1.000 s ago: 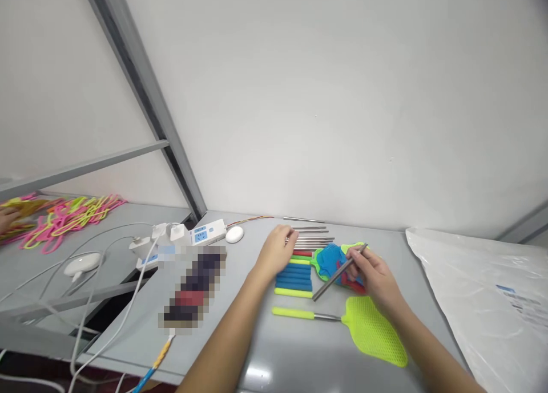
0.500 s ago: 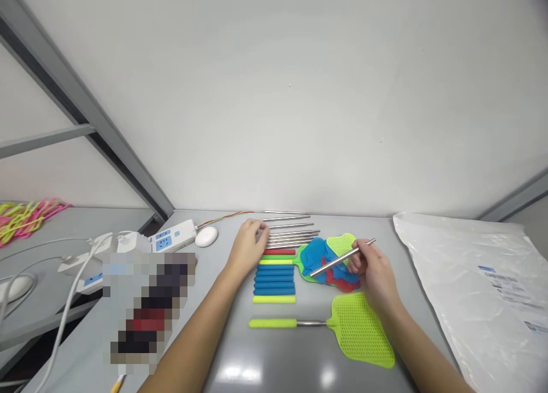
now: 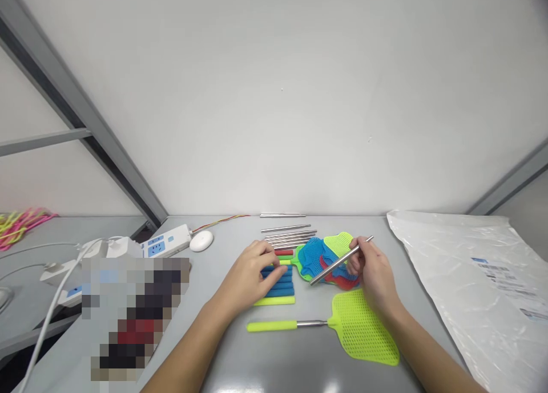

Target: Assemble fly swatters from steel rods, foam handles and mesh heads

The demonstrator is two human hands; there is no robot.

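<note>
My right hand (image 3: 374, 270) grips a metal rod (image 3: 342, 260) near its upper end; the rod slants down to the left above a pile of blue, red and green fly-swatter heads (image 3: 314, 256). Over a row of coloured handle sleeves, my left hand (image 3: 252, 276) reaches with thumb and fingers apart. Its fingertips are close to the yellow and blue sleeves (image 3: 280, 286), partly hiding them; whether they touch one I cannot tell. In front lies a whole yellow-green fly swatter (image 3: 363, 327), its handle pointing left.
More metal rods (image 3: 291, 237) lie behind the sleeves. On the right is a white plastic bag (image 3: 462, 267). A power strip (image 3: 166, 242) with plugs and cables, a white oval device (image 3: 201, 240) and a pixelated patch occupy the left. A wall (image 3: 278, 125) rises behind the table.
My left hand has moved from the metal rods toward me, onto the sleeves. Two rods at the back now lie closer together. My right hand still holds its rod, almost in place.
</note>
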